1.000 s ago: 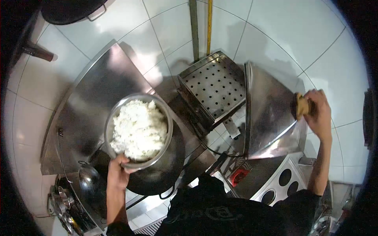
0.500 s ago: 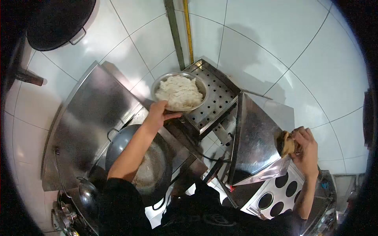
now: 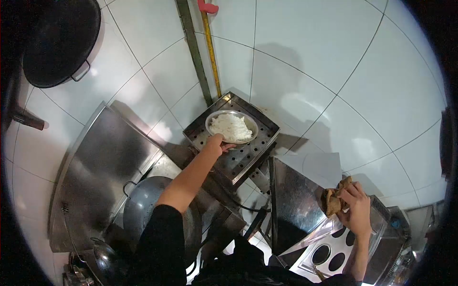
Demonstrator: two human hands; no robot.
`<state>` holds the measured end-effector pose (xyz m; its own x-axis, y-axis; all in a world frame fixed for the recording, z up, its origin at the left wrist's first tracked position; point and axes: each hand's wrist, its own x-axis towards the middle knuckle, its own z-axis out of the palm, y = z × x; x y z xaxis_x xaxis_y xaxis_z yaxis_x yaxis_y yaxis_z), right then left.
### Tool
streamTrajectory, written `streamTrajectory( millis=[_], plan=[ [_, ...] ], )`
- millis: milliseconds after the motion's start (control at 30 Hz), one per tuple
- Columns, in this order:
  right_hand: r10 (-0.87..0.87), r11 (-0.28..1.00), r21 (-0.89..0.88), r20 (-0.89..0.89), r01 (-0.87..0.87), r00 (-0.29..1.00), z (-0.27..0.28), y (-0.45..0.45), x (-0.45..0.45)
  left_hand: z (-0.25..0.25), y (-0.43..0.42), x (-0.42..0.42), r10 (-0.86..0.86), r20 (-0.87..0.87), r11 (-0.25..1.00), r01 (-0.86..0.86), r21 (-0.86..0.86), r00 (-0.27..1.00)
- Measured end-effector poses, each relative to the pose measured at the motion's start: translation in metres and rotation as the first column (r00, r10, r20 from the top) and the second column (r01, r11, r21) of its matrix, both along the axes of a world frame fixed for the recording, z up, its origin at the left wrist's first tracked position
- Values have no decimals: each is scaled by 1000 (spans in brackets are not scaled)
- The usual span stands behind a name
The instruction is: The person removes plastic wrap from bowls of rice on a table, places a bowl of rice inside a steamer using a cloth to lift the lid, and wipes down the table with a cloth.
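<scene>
Presently, my left hand (image 3: pixel 218 144) clamps the bowl (image 3: pixel 255 129), just beyond those fingers above the tray (image 3: pixel 265 132) (contact unclear); my right (image 3: pixel 357 207) pinches cloth (image 3: pixel 334 203) against the lid (image 3: pixel 296 202). Slipping cloth could drop it.

L hand (image 3: pixel 219 144) outstretched fwd, R hand (image 3: pixel 356 206) clenched

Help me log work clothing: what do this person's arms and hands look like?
The left sleeve is plain black, leaving the forearm bare. Only a dark edge of the right sleeve shows at the picture's bottom. The left hand and right hand are ungloved, and no watch shows.
</scene>
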<state>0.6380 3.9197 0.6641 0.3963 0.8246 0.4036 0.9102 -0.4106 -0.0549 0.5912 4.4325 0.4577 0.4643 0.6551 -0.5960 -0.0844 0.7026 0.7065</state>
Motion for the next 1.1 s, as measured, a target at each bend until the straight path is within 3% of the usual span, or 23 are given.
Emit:
streamTrajectory(
  millis=[133,233,333,400,433,633,733,800,867,967,1067,1100],
  plan=[
    [-14,1000,-26,-4,14,1000,-2,-3,4,-10,-10,-2,-3,118,1000,6,-27,993],
    [-18,1000,-18,-64,17,998,-2,5,13,8,-16,7,62,113,986,-43,-162,992],
    [-23,1000,12,-47,24,999,-2,4,16,16,-36,2,52,106,992,-39,-120,993],
    [-9,1000,4,-53,9,999,2,7,16,8,-37,5,24,-72,996,-31,-89,997],
    [-2,1000,3,-47,2,999,4,10,15,15,-38,1,31,-66,995,-37,-90,997],
    [103,995,12,2,-103,995,16,53,25,108,-59,-75,-134,171,981,107,161,976],
    [185,982,28,38,-186,982,14,98,39,139,-73,-164,-154,289,924,34,381,945],
    [268,962,38,35,-269,963,15,137,41,148,-86,-236,-155,267,868,2,496,951],
    [357,931,54,54,-360,932,6,184,58,149,-106,-299,-58,183,850,-47,525,981],
    [452,887,70,77,-457,889,-12,245,68,116,-154,-407,217,-15,787,-166,594,976],
    [498,864,15,134,-504,857,-22,305,69,69,-224,-481,565,-118,586,-297,754,817],
    [515,853,9,136,-521,846,-24,323,65,46,-247,-501,599,-110,563,-320,762,793]
  ],
)
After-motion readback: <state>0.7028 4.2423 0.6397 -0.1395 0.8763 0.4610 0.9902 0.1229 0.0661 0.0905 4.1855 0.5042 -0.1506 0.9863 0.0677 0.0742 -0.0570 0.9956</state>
